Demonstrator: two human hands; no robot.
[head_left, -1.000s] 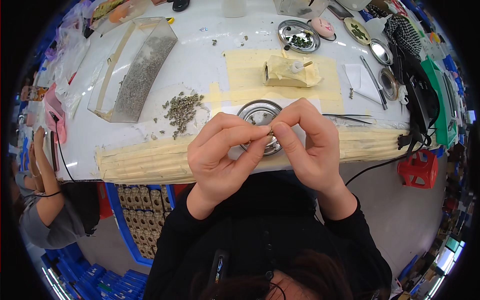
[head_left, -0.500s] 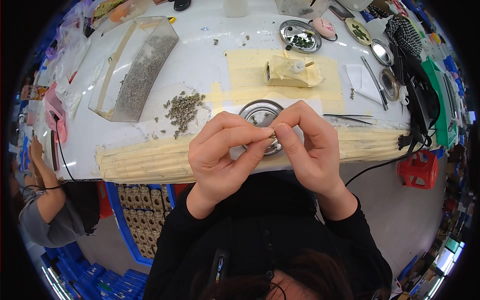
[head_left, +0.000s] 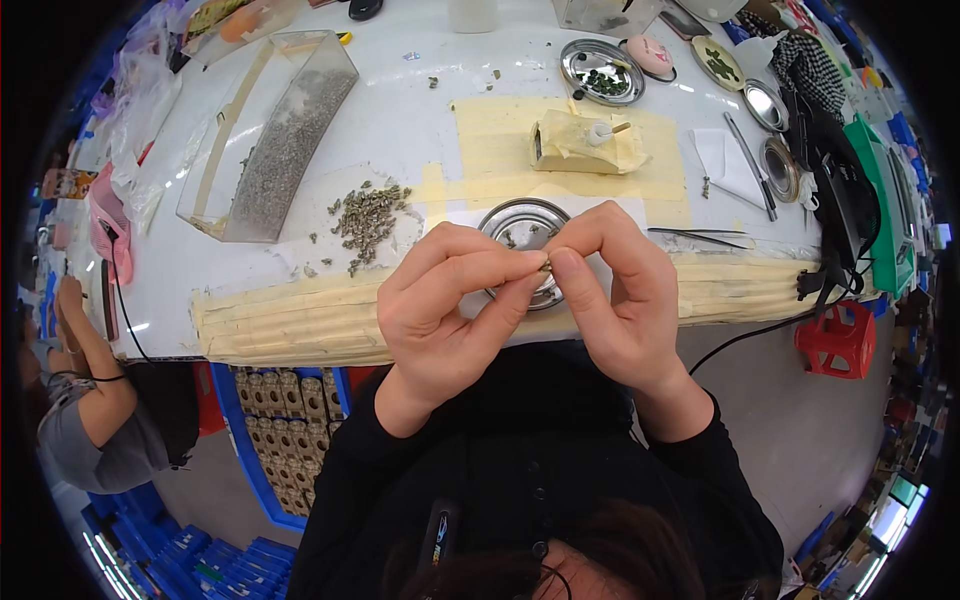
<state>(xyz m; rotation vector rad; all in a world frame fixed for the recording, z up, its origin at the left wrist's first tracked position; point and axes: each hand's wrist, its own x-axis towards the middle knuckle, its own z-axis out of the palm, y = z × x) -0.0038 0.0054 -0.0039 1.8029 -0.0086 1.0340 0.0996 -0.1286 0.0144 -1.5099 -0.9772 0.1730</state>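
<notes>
Above a round metal dish (head_left: 526,208), my left hand (head_left: 450,300) and my right hand (head_left: 618,295) meet fingertip to fingertip. Both pinch a small metal part (head_left: 546,267), mostly covered by the thumbs and forefingers. A few small pieces lie in the dish, partly behind my fingers. To the left, a heap of small metal parts (head_left: 370,222) is spread on the white table. Tweezers (head_left: 698,237) rest to the right of my right hand. Beyond the dish stands a tape-wrapped block (head_left: 585,145) with a small white nozzle-like piece on top.
A clear bin (head_left: 285,145) of small grey parts stands left. At the back right are a metal tray (head_left: 601,73) with dark green pieces and a round lid (head_left: 717,63). Padded tape (head_left: 290,325) covers the table's front edge. A blue crate (head_left: 262,470) sits below; another person (head_left: 100,410) is at left.
My hands stay almost in place, with only a slight shift at the fingertips. At the far left, the other person's arm has moved a little.
</notes>
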